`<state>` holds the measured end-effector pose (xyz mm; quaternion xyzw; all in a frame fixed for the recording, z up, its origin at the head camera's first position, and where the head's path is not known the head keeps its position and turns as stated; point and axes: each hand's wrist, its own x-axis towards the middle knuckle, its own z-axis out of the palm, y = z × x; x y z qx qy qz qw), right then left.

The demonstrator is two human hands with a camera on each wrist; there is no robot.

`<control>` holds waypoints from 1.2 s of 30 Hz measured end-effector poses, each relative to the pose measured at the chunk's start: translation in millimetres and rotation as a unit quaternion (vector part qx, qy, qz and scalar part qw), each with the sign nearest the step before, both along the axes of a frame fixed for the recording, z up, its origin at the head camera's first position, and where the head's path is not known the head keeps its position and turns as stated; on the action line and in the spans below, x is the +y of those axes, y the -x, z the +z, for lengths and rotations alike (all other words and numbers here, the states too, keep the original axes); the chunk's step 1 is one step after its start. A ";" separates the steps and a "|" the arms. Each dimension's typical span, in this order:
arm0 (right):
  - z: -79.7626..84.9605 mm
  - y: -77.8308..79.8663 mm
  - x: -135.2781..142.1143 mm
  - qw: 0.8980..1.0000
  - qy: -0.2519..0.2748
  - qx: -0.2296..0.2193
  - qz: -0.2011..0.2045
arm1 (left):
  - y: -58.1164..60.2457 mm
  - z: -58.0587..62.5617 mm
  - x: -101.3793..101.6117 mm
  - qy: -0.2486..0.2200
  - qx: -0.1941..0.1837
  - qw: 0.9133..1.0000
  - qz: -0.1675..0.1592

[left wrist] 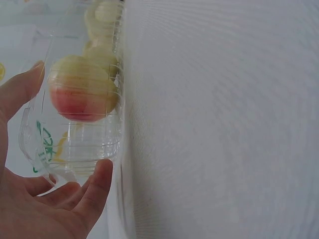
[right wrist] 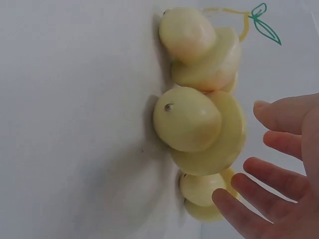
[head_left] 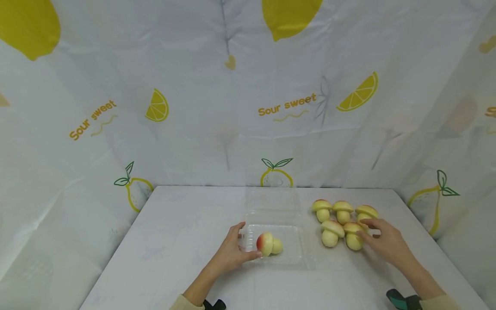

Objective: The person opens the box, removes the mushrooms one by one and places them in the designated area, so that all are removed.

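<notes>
A clear plastic clamshell box lies with its lid folded back behind it. My left hand holds the box by its left end, thumb and fingers spread around the corner. Inside lies one toy mushroom on its side, its yellow cap blushed red. On the right, several more yellow mushrooms stand in two rows. My right hand reaches over the front-right mushroom, fingers spread and slightly bent. In the right wrist view its fingertips come close to the caps, with nothing gripped.
The white tabletop runs back to a lemon-print curtain, which also hangs at both sides. The raised transparent lid stands behind the tray, left of the mushroom rows.
</notes>
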<state>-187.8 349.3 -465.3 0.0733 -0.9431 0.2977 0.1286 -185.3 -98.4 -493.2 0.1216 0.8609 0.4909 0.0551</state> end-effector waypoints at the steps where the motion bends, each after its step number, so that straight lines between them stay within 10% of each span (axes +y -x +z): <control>1: 2.3 -1.0 -1.2 1.000 0.001 0.003 0.000 | -0.2 0.0 0.2 0.000 0.001 1.000 0.000; 13: 32.4 -6.9 -40.3 0.994 0.000 0.094 0.047 | -0.1 0.8 -1.0 0.005 -0.002 1.000 0.002; 36: 45.6 -8.1 -99.3 0.980 0.004 0.135 0.148 | 3.3 -3.3 -0.9 0.008 0.002 1.000 -0.003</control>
